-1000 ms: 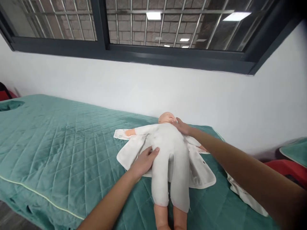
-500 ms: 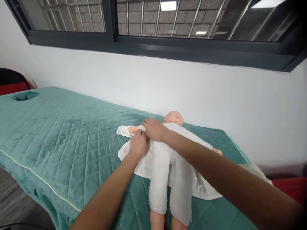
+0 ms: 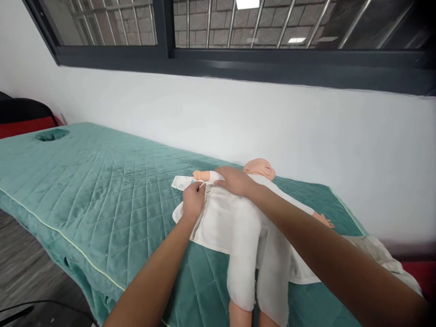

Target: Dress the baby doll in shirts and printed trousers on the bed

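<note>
A baby doll [image 3: 242,254] in white clothes lies on its back on a white garment or cloth [image 3: 211,238], its body tipped a little to the right. My left hand [image 3: 193,200] is closed in a pinch at the doll's left-of-view side, with a thin white tie [image 3: 202,185] or cloth edge at the fingertips. My right hand [image 3: 235,180] curls over the doll's upper arm and side; its fingertips are partly hidden. The doll's bare hand [image 3: 200,175] pokes out past a white sleeve, above a printed white strip [image 3: 182,182]. Its head [image 3: 260,168] is near the wall.
Green quilted cover [image 3: 112,195] spreads over the bed, which has a face hole [image 3: 52,135] at the far left. A white wall [image 3: 153,109] and a dark window frame [image 3: 218,63] stand behind. Crumpled pale cloth [image 3: 374,254] lies at the right.
The doll's body has turned and shifted to the right in view. My left hand has drawn slightly away from my right, and the thin white tie or edge now shows. The view has shifted too.
</note>
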Demonstrator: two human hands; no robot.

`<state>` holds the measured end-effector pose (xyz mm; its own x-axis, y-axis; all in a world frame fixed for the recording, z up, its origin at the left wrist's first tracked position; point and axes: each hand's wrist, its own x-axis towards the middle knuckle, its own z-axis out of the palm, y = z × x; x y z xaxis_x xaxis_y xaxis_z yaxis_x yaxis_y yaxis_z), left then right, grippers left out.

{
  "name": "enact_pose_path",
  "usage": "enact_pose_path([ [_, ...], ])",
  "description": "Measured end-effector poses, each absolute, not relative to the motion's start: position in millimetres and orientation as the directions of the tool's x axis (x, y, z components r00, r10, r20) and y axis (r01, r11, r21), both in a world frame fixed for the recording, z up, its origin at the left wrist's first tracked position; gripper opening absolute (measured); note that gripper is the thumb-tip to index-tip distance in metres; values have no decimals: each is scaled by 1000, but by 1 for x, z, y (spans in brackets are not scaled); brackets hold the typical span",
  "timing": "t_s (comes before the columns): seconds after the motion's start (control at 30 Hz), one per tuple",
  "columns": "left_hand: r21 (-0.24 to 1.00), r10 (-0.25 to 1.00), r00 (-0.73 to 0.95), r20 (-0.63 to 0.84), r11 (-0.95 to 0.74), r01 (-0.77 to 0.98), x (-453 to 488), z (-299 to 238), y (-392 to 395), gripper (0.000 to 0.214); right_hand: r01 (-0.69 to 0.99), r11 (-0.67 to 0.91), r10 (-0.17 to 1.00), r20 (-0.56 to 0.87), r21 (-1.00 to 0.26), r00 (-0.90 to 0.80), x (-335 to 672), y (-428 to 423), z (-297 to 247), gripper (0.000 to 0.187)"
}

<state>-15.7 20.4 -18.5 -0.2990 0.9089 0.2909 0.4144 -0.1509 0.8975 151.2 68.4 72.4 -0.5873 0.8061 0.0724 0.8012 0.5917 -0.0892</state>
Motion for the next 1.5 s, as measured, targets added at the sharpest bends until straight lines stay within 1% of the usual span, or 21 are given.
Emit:
enact_pose_path([
  [0.13,928,904,-347,251,-123,351,-18,-15,17,23,783,619,785,42,-64,-618,158,56,72,46],
  [0.3,949,885,-399,239,-125,290,-22,-15,18,21,810,585,808,54,44,-587,157,44,71,50],
  [0.47,957,860,-453,235,-124,261,-24,-18,19,25,836,527,843,31,154,-537,155,37,71,47],
  [0.57,951,859,-446,250,-131,281,-23,-19,17,25,834,519,847,23,186,-532,151,36,68,42],
  [0.7,926,879,-377,293,-161,342,-18,-19,14,21,850,491,864,20,192,-503,144,37,59,40],
  [0.87,867,891,-252,378,-245,434,-13,-17,12,19,863,474,876,4,174,-482,137,41,55,40],
  [0.93,824,892,-159,423,-306,476,-11,-16,10,20,868,469,879,5,163,-476,136,41,55,39],
  [1.0,768,891,-23,453,-377,518,-9,-16,9,20,874,461,884,11,150,-468,134,41,54,36],
  [1.07,723,892,82,445,-412,555,-8,-16,7,20,881,454,888,20,133,-460,133,41,53,31],
  [1.13,702,897,102,430,-403,588,-7,-16,7,21,885,453,888,33,109,-459,132,41,53,28],
  [1.2,704,901,51,432,-372,605,-8,-16,7,23,884,460,884,57,81,-465,133,41,57,30],
  [1.27,715,896,-37,442,-326,619,-9,-17,9,26,886,461,881,89,57,-464,140,39,64,36],
  [1.3,718,890,-89,447,-298,630,-10,-17,10,26,891,452,883,126,25,-452,146,38,68,39],
  [1.33,717,881,-139,451,-265,645,-11,-18,11,26,898,439,885,183,-26,-427,154,36,72,40],
  [1.4,701,859,-229,458,-191,687,-12,-20,14,23,901,395,883,345,-179,-319,176,29,79,40],
  [1.47,672,844,-289,451,-109,732,-13,-21,17,20,883,315,859,501,-349,-108,206,19,80,37],
  [1.5,656,842,-309,443,-70,751,-13,-22,18,21,875,253,841,540,-413,12,222,12,77,35],
])
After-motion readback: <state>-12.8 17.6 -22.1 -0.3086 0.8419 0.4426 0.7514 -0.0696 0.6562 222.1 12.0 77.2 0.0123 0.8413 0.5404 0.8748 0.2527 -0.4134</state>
